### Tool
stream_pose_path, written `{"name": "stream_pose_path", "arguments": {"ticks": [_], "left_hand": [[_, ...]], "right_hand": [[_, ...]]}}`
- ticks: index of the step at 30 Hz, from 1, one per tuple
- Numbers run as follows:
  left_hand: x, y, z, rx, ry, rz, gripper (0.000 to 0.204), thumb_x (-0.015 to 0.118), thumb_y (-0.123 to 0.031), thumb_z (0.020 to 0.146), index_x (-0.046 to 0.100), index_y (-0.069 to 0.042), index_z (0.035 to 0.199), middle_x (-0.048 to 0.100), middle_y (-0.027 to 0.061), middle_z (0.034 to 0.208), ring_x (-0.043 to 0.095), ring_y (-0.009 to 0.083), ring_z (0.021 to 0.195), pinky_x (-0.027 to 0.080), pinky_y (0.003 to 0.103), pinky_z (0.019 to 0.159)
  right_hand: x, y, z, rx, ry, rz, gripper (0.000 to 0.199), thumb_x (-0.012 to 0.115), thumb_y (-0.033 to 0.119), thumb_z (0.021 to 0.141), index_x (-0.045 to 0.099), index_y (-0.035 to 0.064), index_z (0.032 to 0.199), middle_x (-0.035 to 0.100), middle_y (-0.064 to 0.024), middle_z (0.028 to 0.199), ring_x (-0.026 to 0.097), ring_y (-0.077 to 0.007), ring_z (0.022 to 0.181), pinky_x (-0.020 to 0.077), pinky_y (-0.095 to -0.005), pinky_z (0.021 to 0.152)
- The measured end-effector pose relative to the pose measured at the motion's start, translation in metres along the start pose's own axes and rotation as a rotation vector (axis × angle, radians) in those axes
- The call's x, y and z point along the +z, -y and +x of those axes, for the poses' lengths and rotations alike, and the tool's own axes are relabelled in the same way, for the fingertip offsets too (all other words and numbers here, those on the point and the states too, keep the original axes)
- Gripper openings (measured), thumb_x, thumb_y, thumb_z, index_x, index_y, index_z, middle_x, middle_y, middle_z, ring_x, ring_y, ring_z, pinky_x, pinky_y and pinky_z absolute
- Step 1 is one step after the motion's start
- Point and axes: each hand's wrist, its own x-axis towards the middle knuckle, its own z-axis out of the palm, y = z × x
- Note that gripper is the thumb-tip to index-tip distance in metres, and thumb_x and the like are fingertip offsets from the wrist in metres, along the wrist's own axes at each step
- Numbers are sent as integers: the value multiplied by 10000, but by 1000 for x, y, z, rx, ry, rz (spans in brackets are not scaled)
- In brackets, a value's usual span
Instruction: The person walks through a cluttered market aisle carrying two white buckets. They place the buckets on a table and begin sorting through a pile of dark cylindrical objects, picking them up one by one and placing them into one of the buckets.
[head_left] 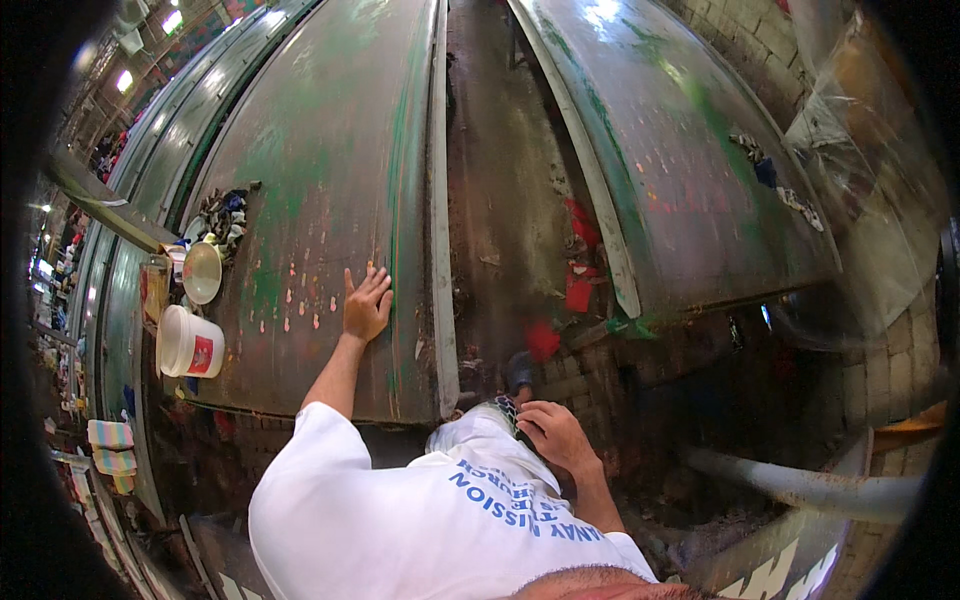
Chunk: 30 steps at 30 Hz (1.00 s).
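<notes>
My left hand point(368, 305) lies with its fingers spread on the near right part of a long, worn table point(330, 180). Its surface is brownish grey with green patches. Nothing is held in that hand. Just left of it, small pink and whitish marks point(332, 303) dot the surface. My right hand point(555, 432) hangs by my body, next to the dark patterned cloth point(505, 408) at my waist. Its fingers are loosely bent and somewhat apart, with no object visible in them.
At the table's left edge, a white bucket point(190, 342) lies on its side near a pale bowl point(202, 273) and crumpled rags point(222, 218). A second long table point(680, 190) runs across the aisle point(505, 180), where red pieces point(580, 285) lie. A grey pipe point(800, 488) is at right.
</notes>
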Motion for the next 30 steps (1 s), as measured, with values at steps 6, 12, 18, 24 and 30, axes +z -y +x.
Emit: {"name": "stream_pose_path", "arguments": {"ticks": [6, 12, 18, 24, 30], "left_hand": [[-5, -7, -1, 60, -162, -127, 185, 778, -212, 982, 859, -55, 1037, 833, 112, 1223, 754, 305, 1252, 100, 638, 1388], [-18, -11, -1, 11, -184, -149, 168, 806, -224, 925, 813, -64, 975, 796, 79, 1081, 754, 309, 1055, 174, 682, 1361], [-15, -14, 5, -41, -244, -77, 265, 805, -260, 886, 806, -67, 1067, 771, 73, 1161, 709, 304, 1181, 143, 715, 1356], [-18, -10, 0, -47, -137, -78, 343, 800, -304, 882, 784, -62, 1123, 745, 75, 1240, 664, 317, 1303, 105, 758, 1343], [-18, -16, 9, -177, -14, -31, 468, 803, -352, 903, 705, -102, 1286, 640, 88, 1462, 582, 323, 1421, 55, 774, 1329]], "right_hand": [[-37, -21, 56, -35, 82, -8, 174, 787, 181, 995, 799, 41, 1097, 785, -184, 1203, 735, -386, 1150, 585, -493, 1002], [-65, -29, 142, -189, 262, -42, 168, 777, 162, 996, 791, 12, 1071, 785, -193, 1194, 744, -406, 1109, 604, -497, 952], [-75, -27, 232, -349, 525, -194, 247, 740, 170, 1030, 758, 15, 1222, 760, -201, 1291, 736, -420, 1147, 595, -496, 986], [-88, -38, 283, -164, 287, 51, 846, 822, 180, 1004, 344, 89, 1697, 635, -231, 1531, 745, -361, 1196, 612, -478, 1043], [-110, -93, 290, -74, -49, 333, 1238, 761, 137, 1068, -284, 227, 1727, 449, -269, 1654, 748, -313, 1165, 628, -464, 1013]]}}
